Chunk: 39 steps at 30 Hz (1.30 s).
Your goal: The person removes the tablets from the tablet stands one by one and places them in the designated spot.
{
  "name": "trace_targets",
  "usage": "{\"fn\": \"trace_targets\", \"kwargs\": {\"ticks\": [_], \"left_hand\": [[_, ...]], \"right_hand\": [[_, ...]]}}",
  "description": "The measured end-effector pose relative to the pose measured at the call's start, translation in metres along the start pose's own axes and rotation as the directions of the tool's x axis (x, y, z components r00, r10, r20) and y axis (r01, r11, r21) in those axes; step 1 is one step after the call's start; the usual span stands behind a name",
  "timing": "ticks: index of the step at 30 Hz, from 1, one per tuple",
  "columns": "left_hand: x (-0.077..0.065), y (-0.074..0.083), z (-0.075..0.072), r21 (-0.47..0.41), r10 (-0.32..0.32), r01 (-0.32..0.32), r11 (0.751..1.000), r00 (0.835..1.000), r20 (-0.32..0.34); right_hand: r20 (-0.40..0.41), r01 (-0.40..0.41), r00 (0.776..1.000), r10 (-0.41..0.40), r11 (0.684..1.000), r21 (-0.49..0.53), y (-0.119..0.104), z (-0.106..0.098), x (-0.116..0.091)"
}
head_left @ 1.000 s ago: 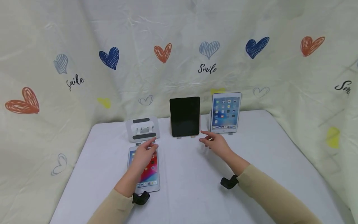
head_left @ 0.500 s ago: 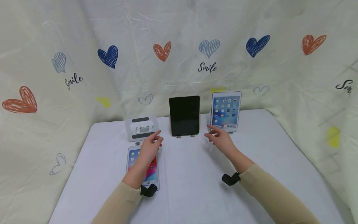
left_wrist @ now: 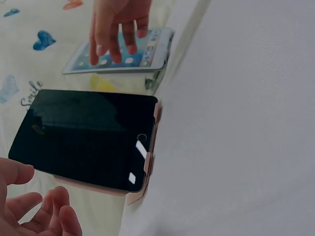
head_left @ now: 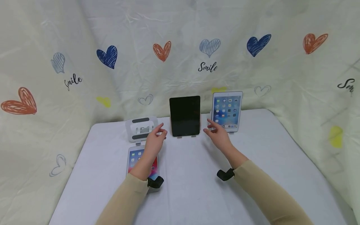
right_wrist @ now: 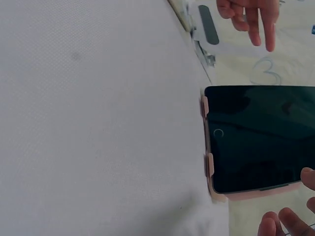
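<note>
In the head view, we find the dark-screened tablet (head_left: 184, 116) propped up near the centre of the frame, between the two hands. Its pinkish stand (left_wrist: 137, 196) is mostly hidden behind it; the left wrist view gives us only a strip along the edge and the small lips at the base. The left hand (head_left: 156, 139) is near the tablet's left side, its fingers loosely parted and gripping nothing. The right hand (head_left: 219, 136), near the other side, has spread fingers and likewise holds nothing. In each wrist view the near hand is cut off by the frame, and its thumb meets the tablet's outline (whether it touches, we cannot tell). The right wrist view also crops the tablet's far end.

Right of centre in the head view, the right hand covers the lower left corner of the upright white tablet (head_left: 227, 111). Left of centre, the left hand overlaps the lower right of the grey stand (head_left: 140, 136). Below that, the low-lying tablet (head_left: 135, 156) is largely hidden by the left forearm and the black wrist camera (head_left: 155, 182).
</note>
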<state>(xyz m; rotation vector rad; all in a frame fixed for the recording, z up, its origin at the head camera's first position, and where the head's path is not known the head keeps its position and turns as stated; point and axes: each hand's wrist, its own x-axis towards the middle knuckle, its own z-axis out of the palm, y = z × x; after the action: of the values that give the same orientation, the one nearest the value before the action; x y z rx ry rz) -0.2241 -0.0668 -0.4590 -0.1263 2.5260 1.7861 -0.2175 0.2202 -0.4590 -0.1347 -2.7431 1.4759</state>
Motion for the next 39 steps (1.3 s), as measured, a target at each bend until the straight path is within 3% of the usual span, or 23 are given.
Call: {"fn": "trace_targets", "kwargs": {"ticks": [6, 18, 25, 39], "left_hand": [[0.013, 0.004, 0.009, -0.029, 0.020, -0.020, 0.999, 1.000, -0.006], [0.035, 0.017, 0.023, -0.006, 0.084, -0.085, 0.996, 0.996, -0.034], [0.043, 0.025, 0.024, 0.030, 0.075, -0.074, 0.997, 0.997, -0.026], [0.054, 0.026, 0.029, -0.002, 0.115, -0.115, 0.993, 0.993, -0.012]], "right_hand": [[-0.036, 0.027, 0.999, -0.027, 1.000, -0.001, -0.005, 0.005, 0.009], [-0.045, 0.050, 0.998, -0.049, 0.998, 0.025, -0.022, 0.008, 0.024], [-0.030, 0.071, 0.997, -0.071, 0.997, -0.010, -0.030, 0.009, 0.035], [-0.029, 0.071, 0.997, -0.071, 0.997, -0.011, -0.038, 0.013, 0.045]]}}
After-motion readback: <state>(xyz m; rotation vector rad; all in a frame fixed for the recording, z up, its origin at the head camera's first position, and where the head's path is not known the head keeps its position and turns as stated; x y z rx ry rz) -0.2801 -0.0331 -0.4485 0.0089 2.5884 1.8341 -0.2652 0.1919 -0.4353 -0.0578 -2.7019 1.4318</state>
